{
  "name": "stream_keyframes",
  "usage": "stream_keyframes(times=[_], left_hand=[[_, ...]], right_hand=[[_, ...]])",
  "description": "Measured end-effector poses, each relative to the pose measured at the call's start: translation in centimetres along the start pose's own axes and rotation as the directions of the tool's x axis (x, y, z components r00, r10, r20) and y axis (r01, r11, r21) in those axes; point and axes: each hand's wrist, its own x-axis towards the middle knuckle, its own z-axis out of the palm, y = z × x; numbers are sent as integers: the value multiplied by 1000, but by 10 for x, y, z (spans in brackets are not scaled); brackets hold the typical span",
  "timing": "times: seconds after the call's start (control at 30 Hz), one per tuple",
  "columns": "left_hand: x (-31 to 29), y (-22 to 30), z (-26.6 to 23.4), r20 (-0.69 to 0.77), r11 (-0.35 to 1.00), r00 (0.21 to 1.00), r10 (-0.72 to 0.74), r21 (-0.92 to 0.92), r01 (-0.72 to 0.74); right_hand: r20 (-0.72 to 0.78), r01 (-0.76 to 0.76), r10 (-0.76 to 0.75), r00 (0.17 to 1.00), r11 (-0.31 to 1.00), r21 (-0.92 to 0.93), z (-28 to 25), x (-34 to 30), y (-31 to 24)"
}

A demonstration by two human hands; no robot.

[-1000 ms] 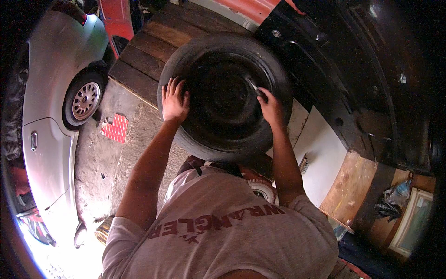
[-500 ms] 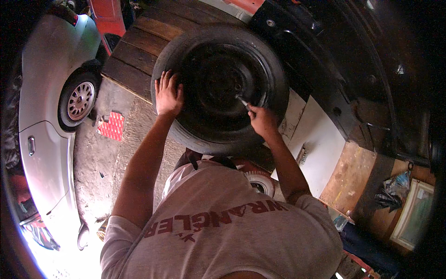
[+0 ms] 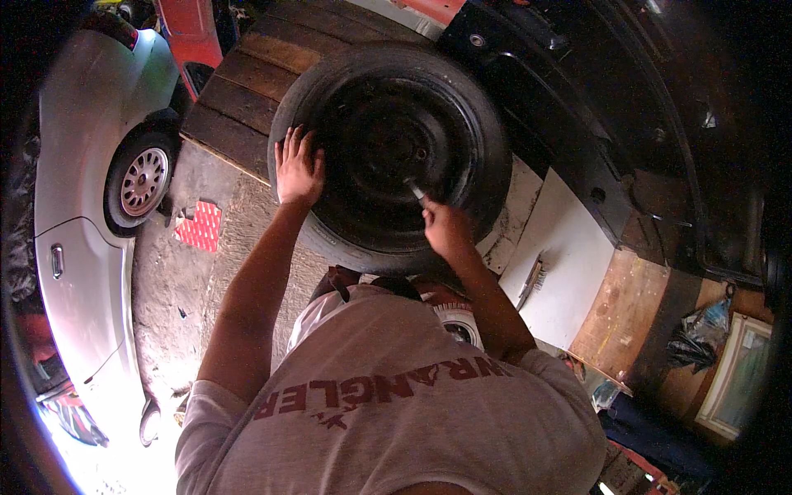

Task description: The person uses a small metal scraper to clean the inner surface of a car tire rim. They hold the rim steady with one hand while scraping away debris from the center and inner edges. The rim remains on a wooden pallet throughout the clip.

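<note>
The left hand (image 3: 297, 169) is laid flat against the left side of a black tyre (image 3: 392, 157), its fingers spread and pointing upward over the rubber, so nothing is gripped by it. The right hand (image 3: 445, 227) is closed in a fist around a slim metal tool (image 3: 415, 191), whose tip is directed into the dark steel rim (image 3: 388, 148) near its lower right part (what exactly the tip meets cannot be told in the shadow). The wheel is held upright in front of the person, over dark wooden planks (image 3: 247, 78) and just beside the black body of a raised vehicle (image 3: 627, 124). To the left, a silver car (image 3: 91, 206) is parked, and a red chequered mat (image 3: 198, 225) is seen on the concrete floor (image 3: 173, 289) near its wheel. To the right of the forearm, a wire brush (image 3: 532, 280) is left lying on a white board (image 3: 569, 264), well apart from both hands.
</note>
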Motion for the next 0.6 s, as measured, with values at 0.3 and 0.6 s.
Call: stream_keyframes(times=[0.3, 0.6], left_hand=[[3, 8, -4, -2, 999, 1000, -1, -44, 1], [3, 3, 0, 5, 1000, 1000, -18, 14, 18]], right_hand=[[-274, 23, 17, 961, 990, 139, -25, 68, 28], [-29, 174, -173, 984, 985, 7, 2, 7, 35]])
